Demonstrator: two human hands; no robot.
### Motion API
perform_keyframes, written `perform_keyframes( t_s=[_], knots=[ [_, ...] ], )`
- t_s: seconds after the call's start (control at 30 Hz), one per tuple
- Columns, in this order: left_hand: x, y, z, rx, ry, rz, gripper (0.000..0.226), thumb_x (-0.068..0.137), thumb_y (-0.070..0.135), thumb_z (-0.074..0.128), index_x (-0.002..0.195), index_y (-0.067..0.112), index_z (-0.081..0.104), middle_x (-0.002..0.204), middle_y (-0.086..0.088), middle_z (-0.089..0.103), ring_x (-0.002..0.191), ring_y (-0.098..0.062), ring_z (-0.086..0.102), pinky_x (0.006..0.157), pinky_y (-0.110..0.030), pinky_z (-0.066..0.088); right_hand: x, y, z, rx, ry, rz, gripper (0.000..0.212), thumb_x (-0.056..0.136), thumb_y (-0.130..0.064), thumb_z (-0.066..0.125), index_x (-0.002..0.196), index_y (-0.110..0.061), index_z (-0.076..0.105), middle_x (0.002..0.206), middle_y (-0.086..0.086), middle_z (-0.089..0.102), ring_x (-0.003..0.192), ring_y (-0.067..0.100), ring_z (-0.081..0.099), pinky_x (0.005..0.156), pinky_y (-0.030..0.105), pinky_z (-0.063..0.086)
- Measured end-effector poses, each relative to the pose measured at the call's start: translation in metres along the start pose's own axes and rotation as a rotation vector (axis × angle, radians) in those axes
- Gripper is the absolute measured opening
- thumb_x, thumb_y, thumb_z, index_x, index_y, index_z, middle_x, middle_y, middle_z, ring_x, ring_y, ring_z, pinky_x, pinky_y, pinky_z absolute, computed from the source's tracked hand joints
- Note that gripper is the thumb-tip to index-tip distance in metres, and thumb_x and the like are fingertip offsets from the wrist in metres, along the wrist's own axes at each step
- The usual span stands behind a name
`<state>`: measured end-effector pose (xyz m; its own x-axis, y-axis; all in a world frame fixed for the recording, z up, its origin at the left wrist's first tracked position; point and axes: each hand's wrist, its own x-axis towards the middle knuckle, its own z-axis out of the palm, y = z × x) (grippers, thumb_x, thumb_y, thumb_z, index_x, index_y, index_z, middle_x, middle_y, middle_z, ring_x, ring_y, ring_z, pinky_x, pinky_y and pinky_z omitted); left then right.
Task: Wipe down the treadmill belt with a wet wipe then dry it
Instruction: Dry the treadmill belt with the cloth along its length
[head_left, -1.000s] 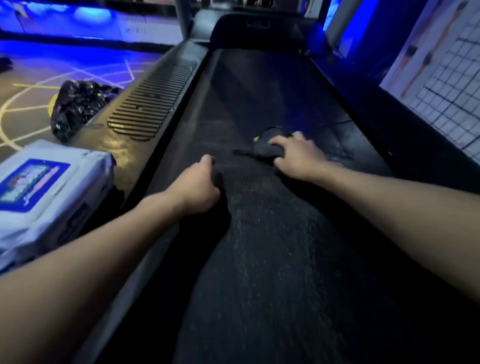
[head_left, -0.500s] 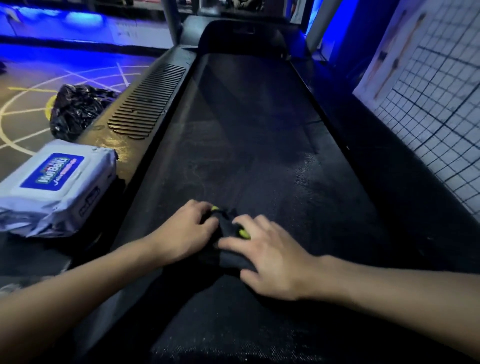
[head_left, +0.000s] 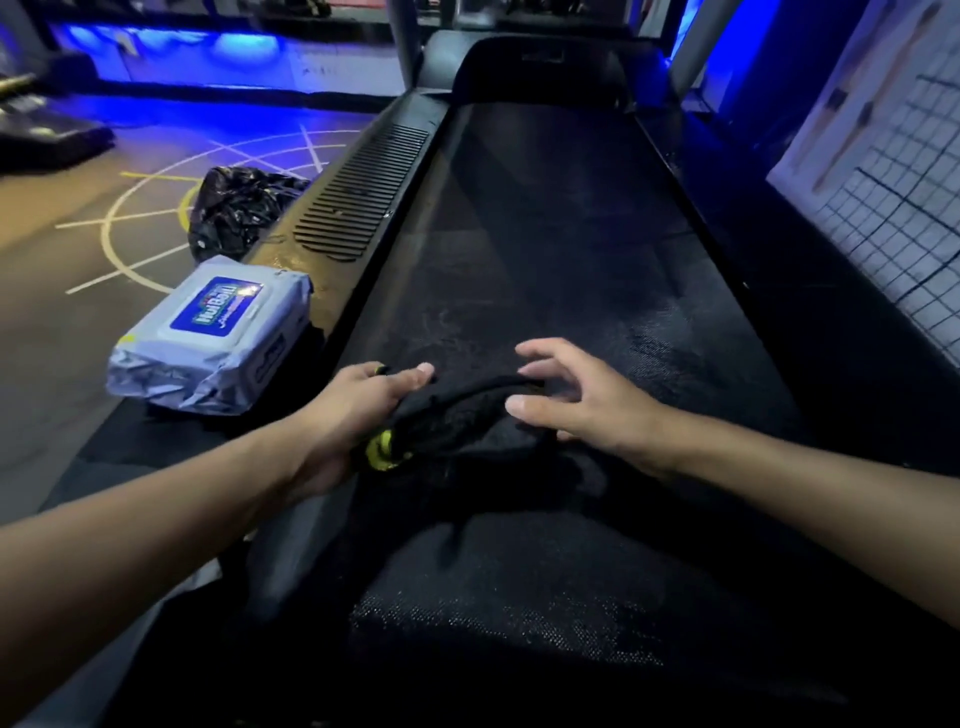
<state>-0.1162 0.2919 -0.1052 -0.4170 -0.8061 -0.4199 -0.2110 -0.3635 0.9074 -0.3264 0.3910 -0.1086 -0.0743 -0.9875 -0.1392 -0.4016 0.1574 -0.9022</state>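
Head view — dark treadmill belt (head_left: 540, 260), blue-lit floor (head_left: 78, 322)

This is a dimly lit gym. A long black textured treadmill belt (head_left: 545, 260) runs away from the camera beside a ribbed black side footplate (head_left: 363, 192), with grey metal uprights (head_left: 402, 41) at its head. The floor alongside carries yellow and white painted arcs and lines (head_left: 130, 234). Blue strip lighting (head_left: 234, 47) glows along the far wall, and what may be another dark machine (head_left: 47, 135) sits far left.
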Motion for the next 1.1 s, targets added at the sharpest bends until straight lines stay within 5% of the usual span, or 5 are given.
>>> perform_keyframes(
  t_s=[0.13, 0.37, 0.57, 0.83, 1.1],
  knots=[
    [-0.001, -0.005, 0.001, -0.052, -0.086, -0.121, 0.034, 0.100, 0.034, 0.045, 0.113, 0.010, 0.065, 0.108, -0.013, 0.070, 0.093, -0.028, 0.065, 0.072, -0.038, 0.057, 0.003, 0.006, 0.004, -0.221, -0.220, -0.023, 0.093, 0.073, -0.038, 0.087, 0.146, -0.045, 0.032, 0.146, -0.009, 0.043, 0.136, 0.003, 0.041, 0.115, 0.028, 0.034],
    [0.003, 0.010, -0.001, -0.047, -0.266, -0.021, 0.042, 0.078, 0.065, 0.057, 0.093, 0.028, 0.068, 0.084, 0.001, 0.064, 0.070, -0.015, 0.058, 0.069, -0.032, 0.040, 0.023, 0.006, 0.005, 0.216, 0.003, 0.016, 0.037, 0.083, -0.030, 0.074, 0.118, -0.023, 0.067, 0.111, 0.002, 0.075, 0.107, 0.021, 0.070, 0.102, 0.044, 0.051],
    [0.008, -0.003, 0.001, 0.068, -0.100, 0.111, 0.032, 0.084, 0.012, 0.072, 0.115, 0.005, 0.064, 0.105, -0.014, 0.073, 0.099, -0.032, 0.069, 0.089, -0.047, 0.056, 0.026, 0.008, 0.000, 0.436, -0.064, 0.247, 0.029, 0.092, -0.030, 0.065, 0.115, -0.011, 0.068, 0.114, 0.010, 0.073, 0.108, 0.022, 0.069, 0.096, 0.036, 0.053],
    [0.017, -0.004, 0.007, 0.005, 0.031, 0.261, 0.008, 0.095, 0.017, 0.062, 0.100, 0.012, 0.063, 0.096, -0.009, 0.070, 0.076, -0.013, 0.066, 0.064, -0.022, 0.055, 0.055, 0.007, -0.020, 0.141, 0.414, 0.268, 0.033, 0.093, -0.047, 0.057, 0.113, -0.022, 0.062, 0.097, -0.006, 0.059, 0.091, 0.017, 0.057, 0.078, 0.033, 0.043],
    [0.020, -0.001, 0.007, -0.138, -0.004, 0.243, 0.017, 0.101, 0.017, 0.050, 0.084, 0.018, 0.050, 0.077, -0.002, 0.057, 0.061, -0.011, 0.054, 0.052, -0.022, 0.045, 0.051, 0.004, -0.002, -0.271, 0.138, 0.329, 0.035, 0.080, -0.040, 0.081, 0.099, -0.022, 0.059, 0.093, 0.003, 0.061, 0.073, 0.016, 0.054, 0.063, 0.028, 0.043]
  ],
)
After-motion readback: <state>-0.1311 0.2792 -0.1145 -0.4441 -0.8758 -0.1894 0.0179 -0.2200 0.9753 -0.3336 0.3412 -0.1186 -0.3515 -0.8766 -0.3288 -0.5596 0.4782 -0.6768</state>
